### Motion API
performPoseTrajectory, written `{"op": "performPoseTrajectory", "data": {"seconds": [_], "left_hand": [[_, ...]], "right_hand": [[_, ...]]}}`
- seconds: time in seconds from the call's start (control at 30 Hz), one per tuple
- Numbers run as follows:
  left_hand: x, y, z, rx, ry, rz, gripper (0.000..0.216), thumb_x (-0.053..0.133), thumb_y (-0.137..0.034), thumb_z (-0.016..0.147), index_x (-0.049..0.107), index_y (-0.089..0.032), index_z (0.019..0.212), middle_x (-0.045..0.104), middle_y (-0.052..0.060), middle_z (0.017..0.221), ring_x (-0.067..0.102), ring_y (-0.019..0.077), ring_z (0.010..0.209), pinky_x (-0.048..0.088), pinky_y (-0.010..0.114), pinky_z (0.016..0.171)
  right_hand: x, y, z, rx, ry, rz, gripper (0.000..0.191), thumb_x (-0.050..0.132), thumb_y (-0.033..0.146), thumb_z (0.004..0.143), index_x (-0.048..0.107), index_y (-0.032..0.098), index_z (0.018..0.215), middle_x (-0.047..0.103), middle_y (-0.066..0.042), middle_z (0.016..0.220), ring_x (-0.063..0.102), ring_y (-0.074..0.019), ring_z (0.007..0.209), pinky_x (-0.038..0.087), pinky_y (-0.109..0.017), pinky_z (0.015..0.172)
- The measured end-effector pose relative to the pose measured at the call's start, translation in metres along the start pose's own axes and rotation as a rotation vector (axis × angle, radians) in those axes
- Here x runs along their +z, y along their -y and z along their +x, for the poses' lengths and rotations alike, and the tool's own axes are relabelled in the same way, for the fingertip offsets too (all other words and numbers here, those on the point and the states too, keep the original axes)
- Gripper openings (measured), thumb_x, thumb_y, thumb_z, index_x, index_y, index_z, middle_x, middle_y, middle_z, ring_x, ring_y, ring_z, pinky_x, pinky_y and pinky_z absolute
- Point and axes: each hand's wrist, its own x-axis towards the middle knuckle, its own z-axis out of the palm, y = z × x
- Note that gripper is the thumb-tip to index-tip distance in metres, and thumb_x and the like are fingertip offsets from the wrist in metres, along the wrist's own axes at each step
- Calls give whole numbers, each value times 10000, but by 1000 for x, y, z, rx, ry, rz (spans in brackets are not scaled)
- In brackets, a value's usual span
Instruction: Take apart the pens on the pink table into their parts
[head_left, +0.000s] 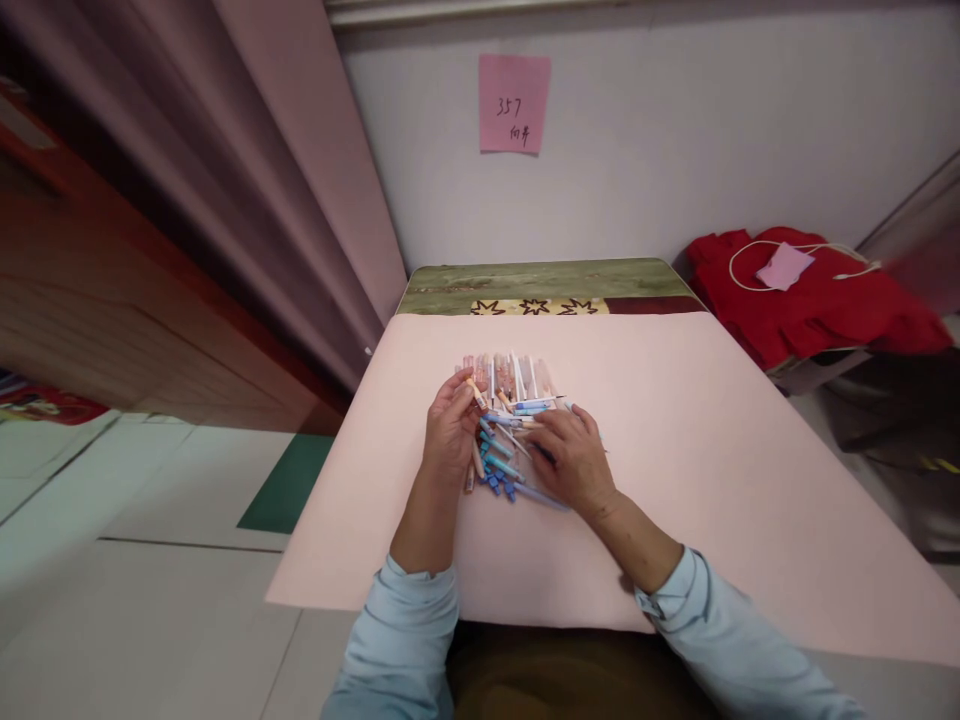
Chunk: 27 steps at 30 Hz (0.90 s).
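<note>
A heap of several pens [507, 425], white and blue with loose blue caps, lies in the middle of a pale pink table cover [675, 450]. My left hand [450, 430] sits at the heap's left side, its fingers pinched round one pen with an orange-tan tip. At the right side, my right hand [574, 458] rests palm down on the pens, fingers curled over a few of them. A row of clear pen barrels [510, 375] lies just beyond both hands.
A pink sticky note [514, 103] hangs on the wall ahead. Beyond the cover shows a green patterned tabletop [540, 280]. A red cloth [810, 295] with a white cable and pink paper lies to the right. A curtain [285, 170] and wooden furniture stand at the left.
</note>
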Motion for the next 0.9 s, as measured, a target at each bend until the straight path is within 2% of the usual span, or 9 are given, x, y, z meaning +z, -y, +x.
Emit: {"op": "performPoseTrajectory", "data": {"seconds": [0.17, 0.37, 0.7, 0.9], "left_hand": [[3, 0, -2, -14, 17, -20, 402, 773, -161, 707, 634, -146, 1084, 695, 37, 852, 641, 107, 710, 519, 228, 688], [2, 1, -1, -15, 26, -1, 407, 778, -176, 708, 632, -157, 1088, 692, 32, 862, 642, 108, 713, 508, 223, 667], [1, 2, -1, -21, 35, 22, 424, 775, -199, 714, 627, -152, 1109, 689, 38, 872, 639, 109, 726, 506, 228, 676], [1, 1, -2, -22, 38, 33, 431, 782, -216, 708, 623, -155, 1104, 694, 38, 881, 653, 118, 757, 515, 241, 704]], "right_hand": [[1, -2, 1, -42, -45, 22, 194, 555, 178, 897, 672, 264, 1024, 666, -61, 1128, 574, -212, 1094, 245, -474, 1105], [2, 1, 1, -163, 8, 87, 106, 599, 210, 866, 690, 250, 901, 657, -54, 1182, 542, -232, 1176, 216, -501, 1132], [0, 3, 1, -194, 72, 90, 116, 610, 197, 852, 702, 264, 878, 654, -38, 1178, 521, -243, 1203, 200, -523, 1133], [-3, 1, 2, -159, 77, 82, 114, 621, 186, 816, 695, 240, 883, 656, -53, 1185, 512, -260, 1220, 181, -537, 1142]]}}
